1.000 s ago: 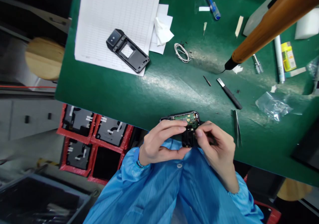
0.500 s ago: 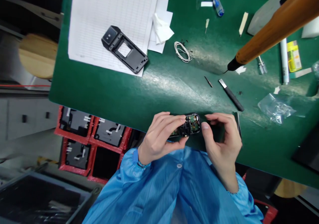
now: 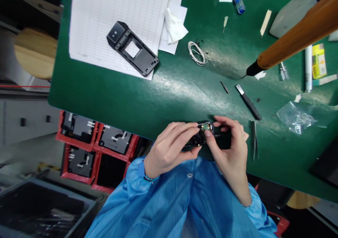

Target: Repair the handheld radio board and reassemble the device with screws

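Both my hands hold a small black device (image 3: 202, 133) with a green circuit board showing inside, at the near edge of the green mat (image 3: 169, 93). My left hand (image 3: 169, 149) grips its left side, fingers wrapped over the top and thumb underneath. My right hand (image 3: 229, 147) is closed on its right end, thumb pressing on the board and forefinger curled over the top. Much of the device is hidden by my fingers. Blue sleeves cover both arms.
A black plastic frame (image 3: 132, 49) lies on a lined sheet (image 3: 116, 23). A coil of white wire (image 3: 196, 53), a black-handled blade (image 3: 249, 101), tweezers (image 3: 254, 139), a plastic bag (image 3: 294, 117) and an orange-handled tool (image 3: 293, 38) are on the mat. Red trays (image 3: 92, 142) sit below left.
My right hand, which had opened away from the device half a second ago, has closed on its right end again. The device is tilted more edge-on than one second ago.
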Available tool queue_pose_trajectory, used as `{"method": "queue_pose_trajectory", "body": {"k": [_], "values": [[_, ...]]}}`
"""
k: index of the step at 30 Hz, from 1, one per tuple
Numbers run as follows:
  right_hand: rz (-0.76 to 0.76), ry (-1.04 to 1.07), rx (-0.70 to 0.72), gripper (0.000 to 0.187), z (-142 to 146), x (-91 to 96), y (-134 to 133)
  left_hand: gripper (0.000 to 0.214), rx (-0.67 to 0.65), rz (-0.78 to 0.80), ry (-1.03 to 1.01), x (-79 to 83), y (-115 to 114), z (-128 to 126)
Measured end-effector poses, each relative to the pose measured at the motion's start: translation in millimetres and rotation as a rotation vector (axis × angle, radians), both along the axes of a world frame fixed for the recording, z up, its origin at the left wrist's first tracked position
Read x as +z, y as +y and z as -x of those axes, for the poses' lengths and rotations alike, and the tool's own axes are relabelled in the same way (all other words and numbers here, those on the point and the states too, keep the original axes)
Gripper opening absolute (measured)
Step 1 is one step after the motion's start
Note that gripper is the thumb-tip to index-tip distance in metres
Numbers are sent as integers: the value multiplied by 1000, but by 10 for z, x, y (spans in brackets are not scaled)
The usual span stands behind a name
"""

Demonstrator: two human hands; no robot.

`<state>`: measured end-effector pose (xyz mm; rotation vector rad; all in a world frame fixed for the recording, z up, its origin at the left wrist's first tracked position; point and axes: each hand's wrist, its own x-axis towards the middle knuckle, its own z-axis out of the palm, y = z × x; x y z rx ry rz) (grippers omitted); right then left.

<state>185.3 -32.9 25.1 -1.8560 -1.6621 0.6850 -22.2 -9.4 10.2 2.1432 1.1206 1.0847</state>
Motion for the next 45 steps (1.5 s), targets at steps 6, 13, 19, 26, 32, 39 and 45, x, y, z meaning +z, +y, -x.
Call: {"method": "queue_pose_trajectory", "body": {"k": [6,13,19,26,32,39,45], "values": [[2,-11,-11,30,3,-8,12,45,10,2,9,3,4,-6],[6,-11,-11,29,9,-1,24,44,2,10,-7,-26,-7,10],[5,-3,-6,27,16,9,22,40,0,3,-19,-10,3,23],[-9,-9,2,29,19,-4,19,41,12,-3,-4,-22,-2,7],[-18,-14,2,28,23,-12,21,40,6,2,1,-36,-9,19],[-19,-47,16,28,40,5,29,38,6,8,8,-29,-11,17],[-31,-81,16,18,86,13,33,39,-4,18,-4,-40,2,23]]}}
